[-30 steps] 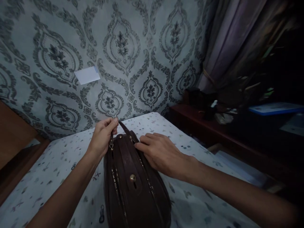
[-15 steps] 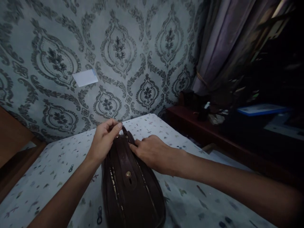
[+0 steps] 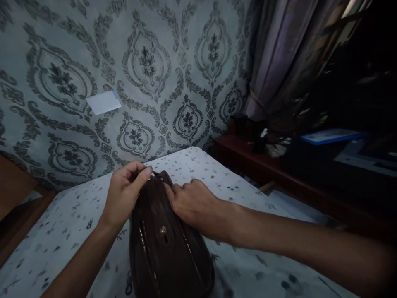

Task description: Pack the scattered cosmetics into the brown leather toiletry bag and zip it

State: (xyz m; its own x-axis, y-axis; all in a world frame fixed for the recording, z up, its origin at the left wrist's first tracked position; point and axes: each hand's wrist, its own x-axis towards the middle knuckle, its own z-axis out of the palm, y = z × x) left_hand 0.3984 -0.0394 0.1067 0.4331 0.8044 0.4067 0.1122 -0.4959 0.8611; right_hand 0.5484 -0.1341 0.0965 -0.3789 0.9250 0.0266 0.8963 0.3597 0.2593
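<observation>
A dark brown leather handbag (image 3: 167, 252) with brass studs and zips stands upright on a bed with a pale printed sheet (image 3: 68, 223). My left hand (image 3: 124, 192) is closed in a pinch on the bag's far top end, at its strap. My right hand (image 3: 192, 203) rests on the bag's top right side, fingers curled and pressed at the top seam next to the left hand. What the right fingertips grip is hidden.
Patterned grey wallpaper (image 3: 155, 74) with a white paper note (image 3: 103, 102) rises behind the bed. A dark wooden shelf (image 3: 254, 159) with small items runs on the right under a curtain (image 3: 279, 58). Wooden furniture (image 3: 15, 198) stands at the left.
Both hands have lowered and closed in on the bag's far top end. The strap loop held up a second ago now lies down against the bag. The view has shifted slightly.
</observation>
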